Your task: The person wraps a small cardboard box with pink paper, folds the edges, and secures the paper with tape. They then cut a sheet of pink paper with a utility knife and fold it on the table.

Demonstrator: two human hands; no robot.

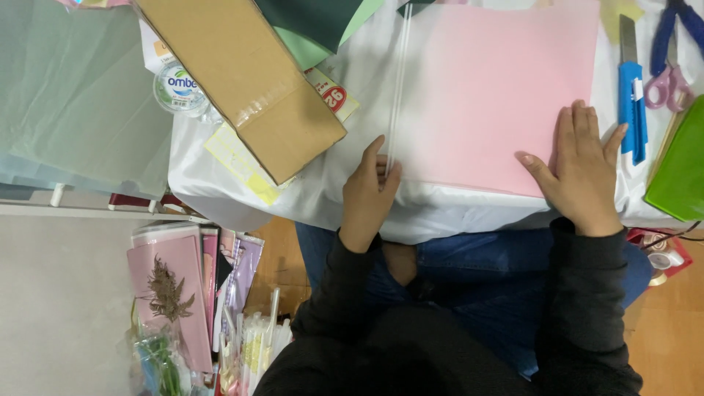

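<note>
A pink sheet of paper [491, 81] lies on a white-covered table [352, 198] in front of me. My right hand [583, 169] rests flat on the sheet's near right corner, fingers spread. My left hand [369, 192] pinches the near end of a thin clear strip or ruler [398, 88] that runs along the sheet's left edge. Both arms wear black sleeves.
A brown cardboard box [242, 77] lies at the left with a round lidded tub [178, 88] beside it. Green papers [315, 29] sit at the back. A blue utility knife [631, 95], scissors [671, 51] and a green object [678, 169] are at the right. Craft supplies [191, 301] crowd the floor at left.
</note>
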